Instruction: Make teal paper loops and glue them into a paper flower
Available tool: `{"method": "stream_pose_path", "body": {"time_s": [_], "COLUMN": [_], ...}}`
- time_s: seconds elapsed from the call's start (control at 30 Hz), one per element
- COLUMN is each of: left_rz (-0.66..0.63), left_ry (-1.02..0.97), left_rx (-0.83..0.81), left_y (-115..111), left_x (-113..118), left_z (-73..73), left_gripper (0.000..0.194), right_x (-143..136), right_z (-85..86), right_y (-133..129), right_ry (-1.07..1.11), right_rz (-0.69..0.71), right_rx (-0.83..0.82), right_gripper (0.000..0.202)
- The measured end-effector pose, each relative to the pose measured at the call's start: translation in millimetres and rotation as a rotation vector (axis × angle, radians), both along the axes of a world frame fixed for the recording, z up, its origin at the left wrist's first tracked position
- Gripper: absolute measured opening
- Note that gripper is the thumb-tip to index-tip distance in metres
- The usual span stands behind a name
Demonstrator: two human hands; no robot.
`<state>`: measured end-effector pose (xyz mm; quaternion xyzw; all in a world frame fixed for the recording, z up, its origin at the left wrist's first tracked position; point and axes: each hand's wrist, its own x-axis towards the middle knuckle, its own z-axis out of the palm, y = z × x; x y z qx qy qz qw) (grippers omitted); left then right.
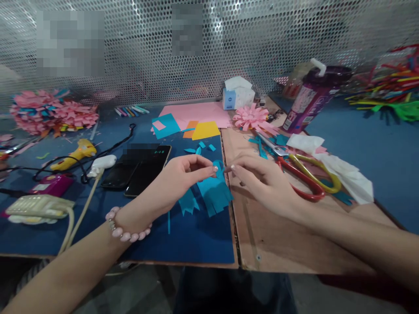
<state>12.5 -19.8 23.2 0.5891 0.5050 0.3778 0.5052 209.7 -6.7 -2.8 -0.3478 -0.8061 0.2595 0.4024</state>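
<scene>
Teal paper with a cut fringe (214, 192) hangs between the two hands, just above the blue mat (196, 235). The left hand (183, 174) pinches the top edge of the paper between thumb and forefinger, and the right hand (262, 179) closes its fingertips on the same edge from the other side. Held this way, the fringe falls free and the uncut top strip stays tight, which probably makes it easy to roll or fold. A bead bracelet (126, 229) sits on the left wrist.

Small teal scraps (188, 203) lie on the mat under the paper, near the hands. The scissors (304, 176) with red and yellow handles rest on the wooden board (278, 244) just beside the right hand, so they are easy to reach. A finished pink paper flower (250, 117) stands farther back, next to a tissue box (237, 93). Two phones (140, 170) lie near the left hand, away from the cutting area, and a yellow glue gun (77, 153) is farther left.
</scene>
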Motion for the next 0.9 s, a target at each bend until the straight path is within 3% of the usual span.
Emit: {"method": "stream_pose_path", "body": {"time_s": [0.07, 0.27, 0.37, 0.63, 0.8, 0.9], "left_rz": [-0.002, -0.046, -0.067, -0.067, -0.086, -0.082], "left_ry": [-0.039, -0.22, -0.269, -0.288, -0.299, -0.242], "left_rx": [-0.048, -0.21, -0.239, -0.318, -0.319, -0.251], "left_y": [-1, -3, -2, -3, -2, -2], "left_x": [0, 0, 0, 1, 1, 1], "left_z": [1.2, -0.1, -2.0, -2.3, -3.6, -4.4], "left_gripper": [0.01, 0.011, 0.012, 0.021, 0.027, 0.024], "right_x": [3, 8, 9, 13, 12, 9], "right_z": [-3.4, -15.4, -16.4, -12.6, -14.1, -15.3], "right_y": [2, 13, 17, 15, 14, 12], "right_ry": [-0.009, -0.108, -0.158, -0.203, -0.17, -0.101], "right_rz": [-0.015, 0.033, 0.047, 0.091, 0.106, 0.079], "right_rx": [0.058, 0.593, 0.742, 0.826, 0.79, 0.682], "right_gripper": [0.012, 0.024, 0.025, 0.026, 0.021, 0.021]}}
